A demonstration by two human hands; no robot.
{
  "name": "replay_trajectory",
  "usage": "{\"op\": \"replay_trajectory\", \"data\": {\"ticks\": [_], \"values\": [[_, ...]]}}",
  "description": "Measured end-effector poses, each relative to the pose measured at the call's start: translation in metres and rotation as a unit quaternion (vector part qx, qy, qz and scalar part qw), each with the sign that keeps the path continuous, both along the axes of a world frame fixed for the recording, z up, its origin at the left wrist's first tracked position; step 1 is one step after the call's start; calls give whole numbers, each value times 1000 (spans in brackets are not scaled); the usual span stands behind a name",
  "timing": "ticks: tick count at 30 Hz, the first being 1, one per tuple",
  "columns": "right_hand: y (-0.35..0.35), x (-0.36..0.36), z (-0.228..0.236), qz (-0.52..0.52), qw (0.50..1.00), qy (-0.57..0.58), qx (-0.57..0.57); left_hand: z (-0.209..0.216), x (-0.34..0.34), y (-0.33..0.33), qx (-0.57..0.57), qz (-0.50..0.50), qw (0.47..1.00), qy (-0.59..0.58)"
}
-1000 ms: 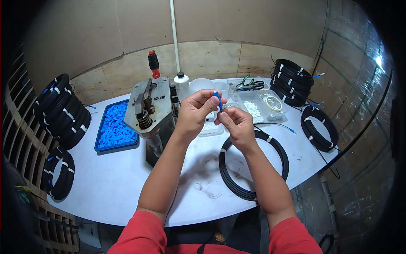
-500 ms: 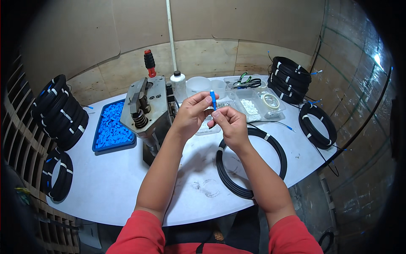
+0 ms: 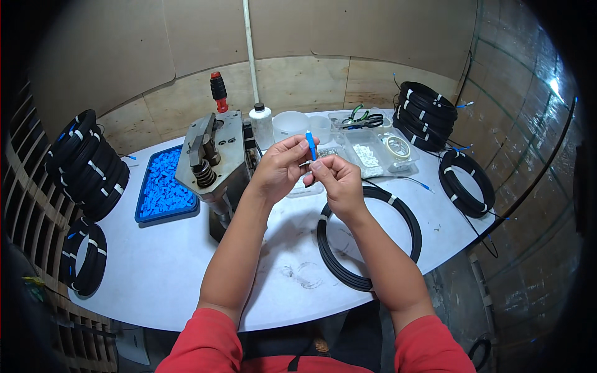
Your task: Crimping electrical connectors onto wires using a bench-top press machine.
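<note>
I can see the person's two hands raised over the table (image 3: 155, 273), close together, with a slim blue connector (image 3: 311, 146) standing nearly upright between them, its pale tip pointing up. The left hand (image 3: 283, 163) is drawn into a pinch, thumb and fingers closed on the connector's side. The right hand (image 3: 337, 178) is curled too, its thumb and forefinger gripping the lower end of that same piece; what its other fingers hold, I can't make out from here.

Under the right hand and forearm lies a big black cable coil (image 3: 407, 217), bound with white bands. To the left of the left hand stands a heavy metal press (image 3: 229, 146), and farther left a blue tray (image 3: 165, 216) full of small blue pieces (image 3: 165, 180). Beyond the left hand is a bottle (image 3: 263, 129) with a dark cap. Beyond the right hand sit white parts (image 3: 368, 156), a tape roll (image 3: 407, 149) and scissors (image 3: 370, 122)
</note>
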State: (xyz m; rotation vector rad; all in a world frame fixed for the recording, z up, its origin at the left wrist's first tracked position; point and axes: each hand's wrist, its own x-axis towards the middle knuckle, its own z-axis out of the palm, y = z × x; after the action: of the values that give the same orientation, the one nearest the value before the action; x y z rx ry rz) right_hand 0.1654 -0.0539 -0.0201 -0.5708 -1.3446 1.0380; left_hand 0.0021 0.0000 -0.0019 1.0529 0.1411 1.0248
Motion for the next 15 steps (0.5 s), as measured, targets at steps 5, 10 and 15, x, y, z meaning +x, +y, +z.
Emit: {"op": "replay_trajectory", "data": {"ticks": [5, 10, 15], "values": [[1, -2, -2, 3, 1000, 4, 1, 2, 0, -2, 4, 20, 1000, -1], [0, -1, -1, -4, 1000, 0, -5, 2, 0, -2, 4, 6, 1000, 8], [0, -1, -1, -1, 1000, 3, -1, 4, -1, -2, 12, 25, 1000, 10]]}}
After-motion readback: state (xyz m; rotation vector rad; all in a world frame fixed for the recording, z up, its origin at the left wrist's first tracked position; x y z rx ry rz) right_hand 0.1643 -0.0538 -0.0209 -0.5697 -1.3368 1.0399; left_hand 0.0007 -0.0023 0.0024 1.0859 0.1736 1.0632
